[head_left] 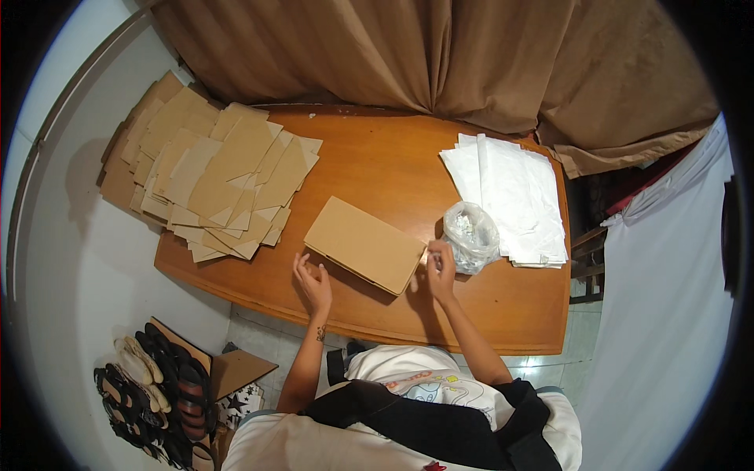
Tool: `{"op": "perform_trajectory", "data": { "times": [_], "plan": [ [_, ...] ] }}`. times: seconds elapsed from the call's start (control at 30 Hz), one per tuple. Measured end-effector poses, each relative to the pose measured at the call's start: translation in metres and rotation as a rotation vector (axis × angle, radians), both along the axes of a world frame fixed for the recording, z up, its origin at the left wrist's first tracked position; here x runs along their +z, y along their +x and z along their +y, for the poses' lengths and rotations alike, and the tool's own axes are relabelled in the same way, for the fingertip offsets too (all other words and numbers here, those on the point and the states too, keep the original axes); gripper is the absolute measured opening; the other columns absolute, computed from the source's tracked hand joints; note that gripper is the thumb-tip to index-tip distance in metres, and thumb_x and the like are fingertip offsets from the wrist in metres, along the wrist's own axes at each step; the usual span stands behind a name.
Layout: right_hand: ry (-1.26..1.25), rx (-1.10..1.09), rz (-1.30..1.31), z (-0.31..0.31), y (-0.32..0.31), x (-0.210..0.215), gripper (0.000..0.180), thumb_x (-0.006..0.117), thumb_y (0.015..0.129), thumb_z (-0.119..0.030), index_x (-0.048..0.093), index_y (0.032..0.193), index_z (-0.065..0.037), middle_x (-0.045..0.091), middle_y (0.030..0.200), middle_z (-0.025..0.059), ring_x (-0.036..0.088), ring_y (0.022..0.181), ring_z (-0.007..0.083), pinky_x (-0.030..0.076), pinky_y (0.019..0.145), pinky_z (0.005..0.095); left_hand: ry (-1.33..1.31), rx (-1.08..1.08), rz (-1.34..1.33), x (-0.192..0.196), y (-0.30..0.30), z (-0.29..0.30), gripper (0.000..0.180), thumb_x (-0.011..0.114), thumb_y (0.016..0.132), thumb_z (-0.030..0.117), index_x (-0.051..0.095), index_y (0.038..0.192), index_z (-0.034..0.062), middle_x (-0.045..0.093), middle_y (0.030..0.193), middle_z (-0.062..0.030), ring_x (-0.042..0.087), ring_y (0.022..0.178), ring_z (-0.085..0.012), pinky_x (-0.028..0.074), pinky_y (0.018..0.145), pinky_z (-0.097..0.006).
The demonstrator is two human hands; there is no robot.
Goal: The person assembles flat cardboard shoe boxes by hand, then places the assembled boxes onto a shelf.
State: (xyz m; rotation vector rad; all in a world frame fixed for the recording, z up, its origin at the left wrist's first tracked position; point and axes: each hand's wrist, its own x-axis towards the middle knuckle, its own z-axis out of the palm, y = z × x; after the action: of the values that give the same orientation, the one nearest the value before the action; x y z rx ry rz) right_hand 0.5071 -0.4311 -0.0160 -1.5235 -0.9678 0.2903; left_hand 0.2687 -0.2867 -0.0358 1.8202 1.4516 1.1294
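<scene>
A closed brown cardboard box (365, 243) lies slantwise on the wooden table in front of me. By its left front corner is my left hand (316, 286), with the fingers spread and nothing held in them. My right hand (441, 268) is at the box's right end, its fingers curled together in a pinch. Something small and pale shows at those fingertips, too small to name. Just beyond the right hand stands a clear plastic bag (473, 235), its mouth open, with whitish, silvery contents.
Flattened brown cardboard pieces (228, 173) lie heaped on the table's left end. White sheets or bags (522, 196) are stacked at the right. A brown curtain (377, 55) hangs along the far edge. Sandals (161, 385) are gathered by the wall at lower left.
</scene>
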Motion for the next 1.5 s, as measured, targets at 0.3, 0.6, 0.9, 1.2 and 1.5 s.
{"op": "perform_trajectory", "data": {
  "times": [0.3,0.6,0.9,1.2,1.5],
  "plan": [
    [-0.393,0.574,0.378,0.046,0.024,-0.053,0.055,0.058,0.091,-0.027,0.042,0.135,0.0,0.051,0.131,0.0129,0.045,0.122,0.0209,0.035,0.103,0.0328,-0.225,-0.627,0.042,-0.034,-0.003,-0.063,0.085,0.077,0.072,0.026,0.031,0.134,-0.008,0.038,0.132,-0.0287,0.035,0.127,-0.0387,0.029,0.107,-0.042],
    [-0.342,0.776,0.465,0.082,-0.105,-0.017,0.059,0.049,0.093,-0.013,0.024,0.145,-0.003,0.041,0.136,0.0103,0.049,0.11,0.0183,0.049,0.079,0.0264,-0.107,-0.284,-0.094,0.012,-0.094,-0.039,0.107,0.076,0.074,0.029,0.002,0.148,0.0087,0.002,0.154,-0.0153,0.011,0.141,-0.0304,0.02,0.113,-0.039],
    [0.354,1.142,-0.046,0.189,-0.288,0.259,0.064,0.047,0.089,-0.009,0.019,0.146,0.0,0.021,0.15,0.0167,0.022,0.138,0.029,0.018,0.112,0.0385,0.331,0.039,0.113,0.295,-0.279,-0.015,0.104,0.078,0.071,0.02,0.009,0.148,0.0051,0.021,0.151,-0.0172,0.029,0.136,-0.0278,0.034,0.106,-0.038],
    [0.745,1.354,0.052,0.215,-0.462,0.504,0.06,0.043,0.095,-0.028,0.018,0.148,-0.015,0.032,0.145,0.0168,0.051,0.117,0.027,0.054,0.08,0.0333,0.795,0.254,0.368,0.546,-0.421,-0.041,0.094,0.076,0.076,0.024,0.017,0.147,0.0064,0.049,0.132,-0.0168,0.055,0.112,-0.0243,0.048,0.089,-0.036],
    [0.733,1.411,-0.074,0.226,-0.579,0.632,0.077,0.045,0.09,-0.05,0.018,0.146,-0.005,0.037,0.137,0.027,0.048,0.119,0.036,0.059,0.074,0.039,0.719,0.471,0.499,0.667,-0.514,-0.07,0.084,0.066,0.079,0.05,0.032,0.141,0.0053,0.059,0.118,-0.0219,0.058,0.11,-0.0305,0.045,0.093,-0.038]
  ]
}}
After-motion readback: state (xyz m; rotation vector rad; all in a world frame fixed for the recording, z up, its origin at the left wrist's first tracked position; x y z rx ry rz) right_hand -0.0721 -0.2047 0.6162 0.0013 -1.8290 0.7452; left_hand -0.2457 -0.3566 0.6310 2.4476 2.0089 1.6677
